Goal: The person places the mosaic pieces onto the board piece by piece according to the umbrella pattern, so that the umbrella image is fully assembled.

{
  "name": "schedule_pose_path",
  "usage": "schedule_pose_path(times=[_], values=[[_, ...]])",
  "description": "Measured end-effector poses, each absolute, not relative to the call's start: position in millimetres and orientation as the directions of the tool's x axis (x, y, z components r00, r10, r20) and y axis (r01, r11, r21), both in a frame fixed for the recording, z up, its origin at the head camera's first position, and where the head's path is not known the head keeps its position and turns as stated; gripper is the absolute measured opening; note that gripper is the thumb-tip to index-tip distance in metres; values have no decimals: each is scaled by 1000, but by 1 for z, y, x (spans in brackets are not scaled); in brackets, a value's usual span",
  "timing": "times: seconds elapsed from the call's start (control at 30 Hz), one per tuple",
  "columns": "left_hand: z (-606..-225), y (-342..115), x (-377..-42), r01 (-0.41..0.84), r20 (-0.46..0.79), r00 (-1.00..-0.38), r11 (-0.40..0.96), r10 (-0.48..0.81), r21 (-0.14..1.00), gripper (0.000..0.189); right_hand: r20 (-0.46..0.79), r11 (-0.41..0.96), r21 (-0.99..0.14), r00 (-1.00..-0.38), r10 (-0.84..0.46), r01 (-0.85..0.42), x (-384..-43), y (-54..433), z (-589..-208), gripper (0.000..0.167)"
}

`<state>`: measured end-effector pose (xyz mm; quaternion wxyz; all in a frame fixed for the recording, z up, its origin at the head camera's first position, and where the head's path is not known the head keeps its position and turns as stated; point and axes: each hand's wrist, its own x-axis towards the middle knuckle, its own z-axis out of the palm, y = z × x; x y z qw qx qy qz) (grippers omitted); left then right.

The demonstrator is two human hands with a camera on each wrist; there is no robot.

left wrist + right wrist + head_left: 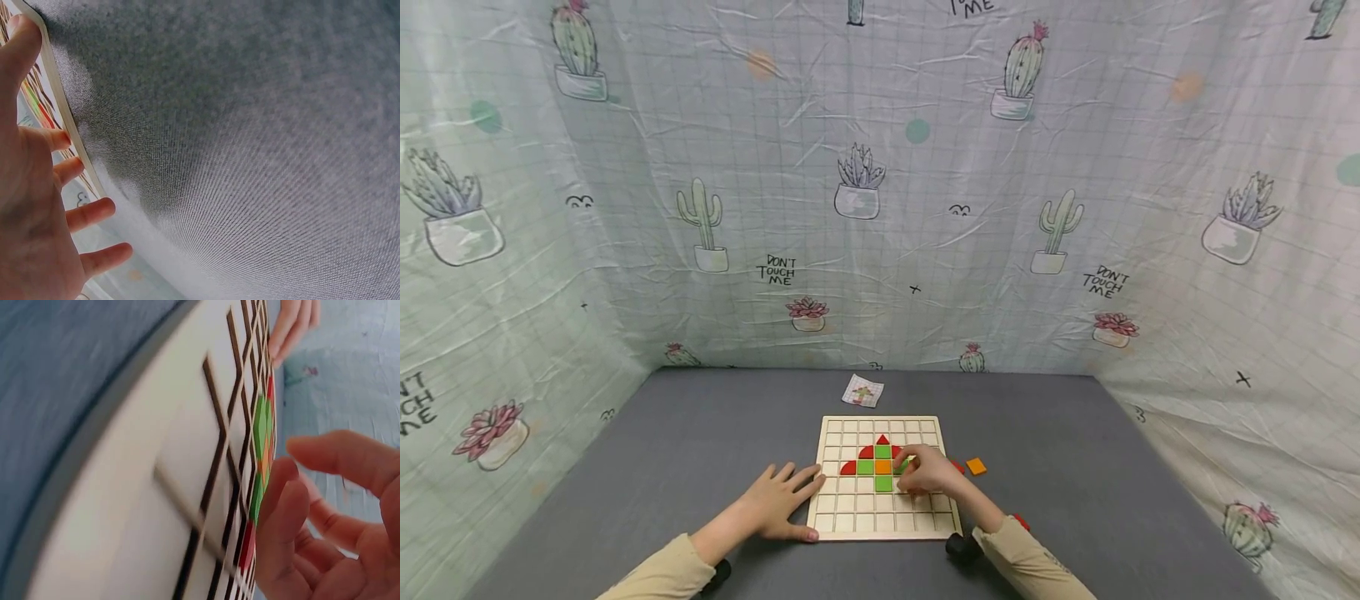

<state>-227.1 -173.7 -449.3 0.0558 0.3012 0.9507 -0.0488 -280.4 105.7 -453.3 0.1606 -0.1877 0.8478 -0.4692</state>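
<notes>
A pale wooden grid board (842,523) lies on the grey table. Colored tiles form a shape in its cells: a red triangle (883,440) on top, green squares around an orange square (883,467), and rounded red pieces (848,468) at the sides. My left hand (777,502) rests spread at the board's left edge, thumb at the near corner and fingertips along the rim. Over the right part of the pattern is my right hand (931,469), fingers loosely bent, partly covering a green and a red piece. In the right wrist view a gap shows between its fingertips (300,447), with nothing visible there.
Beyond the board lies a small printed card (862,392) with a similar pattern. Right of the board are a loose orange square (976,466) and a red piece (957,467). Another red piece (1022,522) peeks out by the right sleeve. Cactus-print curtains (880,250) surround the table.
</notes>
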Motion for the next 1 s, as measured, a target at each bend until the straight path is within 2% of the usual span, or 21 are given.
schedule_pose_path(times=[0.4, 1.0], values=[[-451, -174, -227, 583, -134, -809, 811, 572, -56, 82, -67, 496, -837, -856, -513, -232, -289, 162, -448, 24], [-454, -174, -230, 578, -135, -814, 811, 565, -91, 84, -51, 566, -786, -886, -460, -248, -298, 233, -447, 27]])
